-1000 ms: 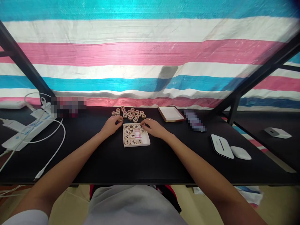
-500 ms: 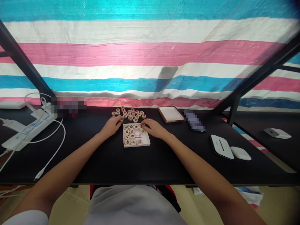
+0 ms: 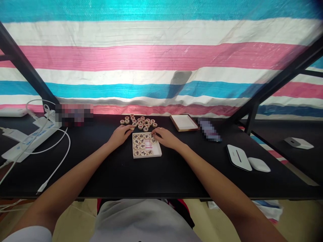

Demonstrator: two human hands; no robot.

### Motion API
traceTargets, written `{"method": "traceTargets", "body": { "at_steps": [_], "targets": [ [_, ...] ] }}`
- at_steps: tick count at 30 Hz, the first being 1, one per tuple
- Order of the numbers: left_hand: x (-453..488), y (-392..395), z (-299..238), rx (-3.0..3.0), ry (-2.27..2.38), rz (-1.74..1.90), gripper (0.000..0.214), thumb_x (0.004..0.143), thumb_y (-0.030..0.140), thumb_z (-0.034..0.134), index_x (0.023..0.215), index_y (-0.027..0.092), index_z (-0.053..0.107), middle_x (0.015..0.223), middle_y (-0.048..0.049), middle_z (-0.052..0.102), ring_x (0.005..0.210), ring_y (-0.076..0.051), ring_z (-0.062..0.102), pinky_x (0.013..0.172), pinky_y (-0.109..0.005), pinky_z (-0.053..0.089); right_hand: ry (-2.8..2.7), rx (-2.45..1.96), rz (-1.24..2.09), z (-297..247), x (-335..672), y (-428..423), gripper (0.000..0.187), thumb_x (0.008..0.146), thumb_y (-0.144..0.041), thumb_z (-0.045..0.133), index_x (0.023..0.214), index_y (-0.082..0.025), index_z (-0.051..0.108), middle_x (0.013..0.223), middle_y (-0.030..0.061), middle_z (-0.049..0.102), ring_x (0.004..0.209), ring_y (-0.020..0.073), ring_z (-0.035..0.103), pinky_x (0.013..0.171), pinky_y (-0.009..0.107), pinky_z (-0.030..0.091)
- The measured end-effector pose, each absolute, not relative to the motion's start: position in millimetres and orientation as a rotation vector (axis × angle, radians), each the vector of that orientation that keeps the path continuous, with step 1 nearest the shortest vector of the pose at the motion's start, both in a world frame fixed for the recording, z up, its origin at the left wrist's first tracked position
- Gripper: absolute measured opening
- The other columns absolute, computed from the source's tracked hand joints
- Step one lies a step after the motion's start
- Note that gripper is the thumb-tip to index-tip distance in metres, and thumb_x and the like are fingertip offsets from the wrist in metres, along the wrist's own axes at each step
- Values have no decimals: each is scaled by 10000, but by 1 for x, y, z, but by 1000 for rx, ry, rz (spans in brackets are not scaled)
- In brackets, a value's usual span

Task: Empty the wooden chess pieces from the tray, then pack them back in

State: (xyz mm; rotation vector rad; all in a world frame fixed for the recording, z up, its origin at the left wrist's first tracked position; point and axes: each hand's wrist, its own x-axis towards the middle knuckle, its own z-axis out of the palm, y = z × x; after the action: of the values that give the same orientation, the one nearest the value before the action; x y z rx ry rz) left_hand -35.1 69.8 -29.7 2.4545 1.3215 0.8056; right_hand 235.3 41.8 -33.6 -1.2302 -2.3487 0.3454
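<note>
A shallow white box (image 3: 156,154) lies on the black desk, partly filled with round wooden Chinese chess pieces (image 3: 143,153) bearing dark characters. Part of its floor shows a pink printed grid. My left hand (image 3: 120,135) is closed, pinching a Chinese chess piece (image 3: 132,128) just beyond the box's upper left corner. At the upper right corner, my right hand (image 3: 165,137) has its fingertips closed on a piece in the box; the fingers partly cover it. Beyond both hands several loose pieces (image 3: 145,129) lie spread on the desk, many with red characters.
The box lid (image 3: 184,123) lies at the back right, beside a blurred-out object (image 3: 209,130). Further right are a flat white device (image 3: 238,157) and a rounded white case (image 3: 259,164). A power strip (image 3: 27,143) with white cables (image 3: 66,153) occupies the left.
My left hand, with its piece, has shifted very slightly right. My right hand stays at the box's upper right corner.
</note>
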Motion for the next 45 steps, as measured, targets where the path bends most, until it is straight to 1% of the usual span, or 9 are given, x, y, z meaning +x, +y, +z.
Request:
{"method": "traceTargets", "body": {
  "at_steps": [4,10,12,16,19,27,33,41,45],
  "targets": [
    [-35,71,-31,2450,1330,834,308,913,364,455,1144,253,627,1001,-41,677,906,-221,588,832,-327,454,-2348,-1237,339,-32,235,40,181,882,-211,456,968,-188,614,942,68,629,901,195,557,810,315,423],
    [-34,69,-30,2451,1356,861,333,905,419,448,1065,213,655,908,-65,608,922,-227,556,815,-323,445,-2349,-1234,339,-31,234,40,176,886,-218,457,965,-189,612,937,61,623,887,186,559,817,307,422],
    [-33,67,-28,2369,1355,863,329,916,420,421,1068,212,627,878,-46,620,864,-207,577,777,-301,444,-2351,-1238,342,-32,234,40,177,888,-223,457,966,-187,612,938,64,622,892,189,560,818,311,422],
    [-33,64,-24,2209,1338,884,309,920,431,396,1034,214,584,700,13,589,639,-152,553,667,-255,425,-2350,-1240,341,-32,235,41,182,890,-222,453,966,-189,615,937,69,628,909,197,558,822,320,422],
    [-33,64,-23,2177,1323,892,296,904,437,415,972,208,589,650,31,560,591,-133,517,627,-240,405,-2349,-1229,340,-32,234,41,178,886,-219,460,969,-191,615,944,66,630,905,193,559,822,317,424],
    [-33,66,-25,2192,1327,859,274,826,425,526,915,195,645,674,23,571,621,-135,515,613,-243,401,-2351,-1256,346,-30,234,39,171,895,-223,451,966,-192,604,955,64,626,913,196,560,826,316,421],
    [-34,71,-23,1889,1190,935,306,795,445,563,897,168,644,706,-13,641,671,-156,587,640,-259,447,-2348,-1245,352,-32,234,40,170,892,-227,456,968,-194,603,954,63,622,904,192,561,825,317,422],
    [-34,75,-27,1604,1093,971,336,791,459,556,866,143,643,693,-32,636,571,-110,533,482,-213,377,-2351,-1249,341,-30,235,39,176,885,-213,459,972,-189,611,948,65,627,909,196,559,818,316,422],
    [-31,71,-22,1581,1110,973,373,778,463,582,952,140,651,666,-20,621,527,-92,498,459,-204,356,-2347,-1234,338,-32,235,40,180,885,-216,457,973,-191,612,938,61,625,900,192,558,814,312,424]
  ]
}}
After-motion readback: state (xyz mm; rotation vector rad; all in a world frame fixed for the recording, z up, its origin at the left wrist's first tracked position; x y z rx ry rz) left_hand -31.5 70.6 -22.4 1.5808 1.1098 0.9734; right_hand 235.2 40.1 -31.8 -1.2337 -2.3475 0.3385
